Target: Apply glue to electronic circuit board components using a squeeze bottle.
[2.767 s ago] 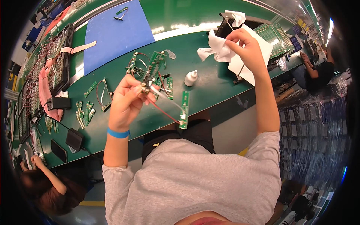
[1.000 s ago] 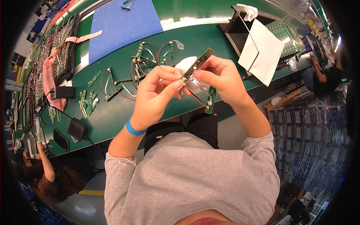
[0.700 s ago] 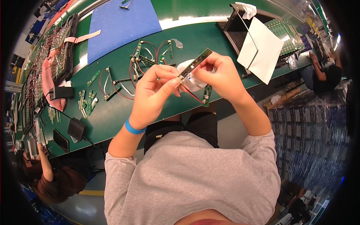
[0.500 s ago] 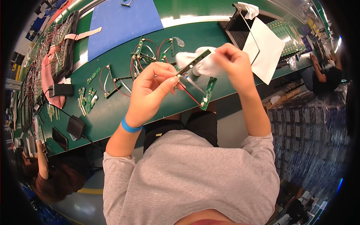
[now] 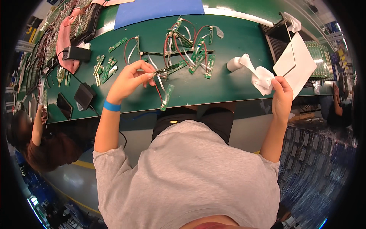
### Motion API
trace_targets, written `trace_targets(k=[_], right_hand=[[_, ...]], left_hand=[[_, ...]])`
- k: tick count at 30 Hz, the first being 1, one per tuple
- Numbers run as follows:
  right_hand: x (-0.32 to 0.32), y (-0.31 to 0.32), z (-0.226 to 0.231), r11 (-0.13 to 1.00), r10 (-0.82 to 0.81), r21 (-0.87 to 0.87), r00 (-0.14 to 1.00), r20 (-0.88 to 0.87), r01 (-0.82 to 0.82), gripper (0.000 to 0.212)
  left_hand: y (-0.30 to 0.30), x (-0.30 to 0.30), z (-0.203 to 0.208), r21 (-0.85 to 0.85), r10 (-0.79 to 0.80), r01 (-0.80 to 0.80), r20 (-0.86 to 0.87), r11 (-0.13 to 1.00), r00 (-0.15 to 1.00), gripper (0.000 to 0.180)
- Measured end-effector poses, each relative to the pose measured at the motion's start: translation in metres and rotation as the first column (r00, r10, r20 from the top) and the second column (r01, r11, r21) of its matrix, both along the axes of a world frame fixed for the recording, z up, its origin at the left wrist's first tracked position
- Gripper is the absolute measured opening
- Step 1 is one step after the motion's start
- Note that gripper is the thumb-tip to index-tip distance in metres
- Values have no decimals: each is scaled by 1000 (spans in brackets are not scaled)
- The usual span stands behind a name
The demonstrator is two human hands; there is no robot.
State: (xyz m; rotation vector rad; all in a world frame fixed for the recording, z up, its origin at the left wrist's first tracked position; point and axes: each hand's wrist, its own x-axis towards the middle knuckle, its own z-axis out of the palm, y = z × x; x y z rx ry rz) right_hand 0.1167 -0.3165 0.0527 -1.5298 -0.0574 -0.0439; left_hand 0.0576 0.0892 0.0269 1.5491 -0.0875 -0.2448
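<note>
Circuit strip (image 5: 166, 70), narrow and dark green, sits above the desk (image 5: 225, 89) near its front edge, one end pinched between thumb and fingers of the left hand (image 5: 133, 78). A red wire (image 5: 158, 92) and a pale one run down from it to a second strip (image 5: 167, 98), which hangs tilted just inside that edge. The right hand (image 5: 282, 93) is closed on a crumpled white cloth (image 5: 263, 81) nearer the desk's right end — a twisted end reaches toward a white bottle (image 5: 233, 65), though whether they touch I cannot tell. The two hands are well apart. Beyond the strip, toward the far edge, lies a tangle of wired boards (image 5: 209, 65); loose strips (image 5: 110, 69) lie to its left. A black box (image 5: 86, 94) rests by the front edge, toward the left end — next to a dark flat device (image 5: 65, 105).
</note>
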Motion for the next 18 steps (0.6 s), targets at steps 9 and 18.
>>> trace_targets(k=[9,18], right_hand=[[-5,8,-6,1000,0,-4,999,-34,0,8],[-6,19,-10,999,29,-18,999,-34,-29,8]], left_hand=[[27,-7,-27,-41,38,-46,-176,998,984,9],[49,-13,-38,212,269,-237,-135,948,954,15]])
